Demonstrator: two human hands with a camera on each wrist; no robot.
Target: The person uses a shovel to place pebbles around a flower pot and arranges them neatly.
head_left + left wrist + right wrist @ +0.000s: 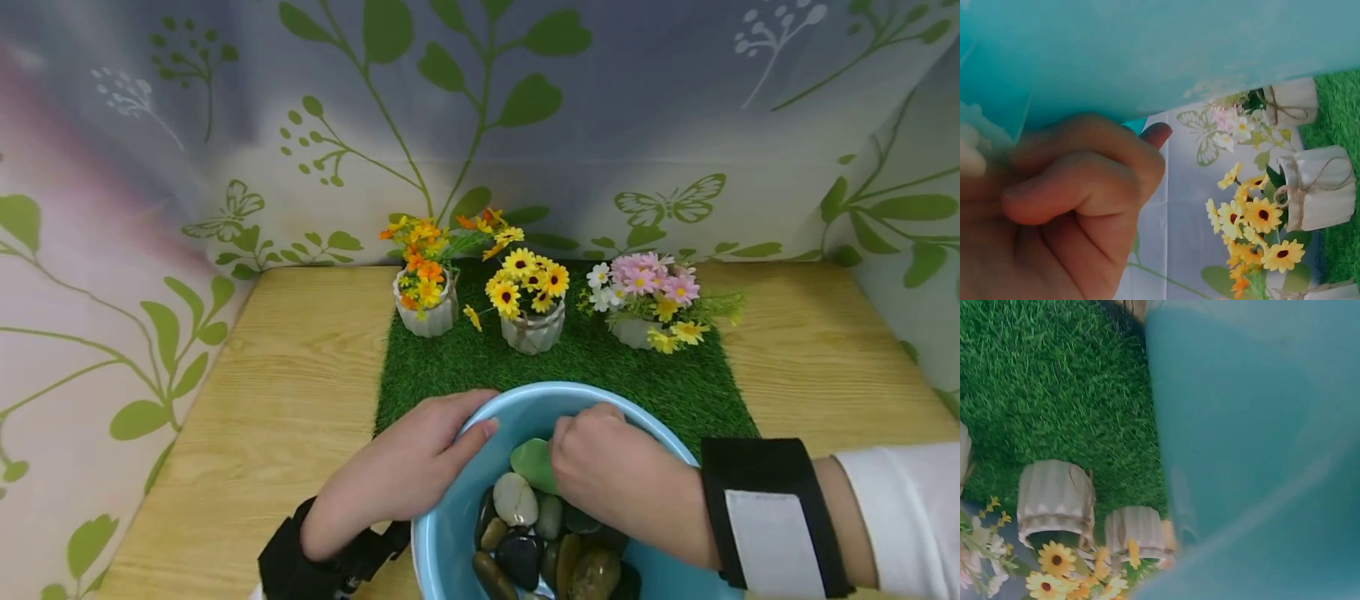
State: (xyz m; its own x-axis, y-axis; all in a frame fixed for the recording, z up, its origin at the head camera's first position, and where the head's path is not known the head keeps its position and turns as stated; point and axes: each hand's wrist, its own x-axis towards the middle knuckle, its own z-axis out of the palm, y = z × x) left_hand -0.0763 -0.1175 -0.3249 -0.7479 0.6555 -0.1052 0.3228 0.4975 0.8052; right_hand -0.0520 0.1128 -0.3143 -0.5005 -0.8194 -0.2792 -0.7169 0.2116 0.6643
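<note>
A light blue basin (558, 392) stands at the front, partly over the artificial grass. My left hand (408, 467) grips its left rim, thumb over the inside and fingers along the outside; the left wrist view shows those fingers (1104, 150) curled beneath the blue wall. Inside the basin my right hand (600, 454) is bent into a fist near the far wall, holding a smooth, flat, light green piece (532, 464) that sticks out on its left; cannot tell what it is. Several wet stones (517, 558) lie below, among them a pale one (515, 500).
Behind the basin, three white pots of artificial flowers stand on the green grass mat (450, 371): orange flowers (423, 275), yellow ones (528, 283) and pink and white ones (648, 283). Wooden tabletop (300, 375) shows on both sides. A leaf-printed curtain (480, 125) hangs behind.
</note>
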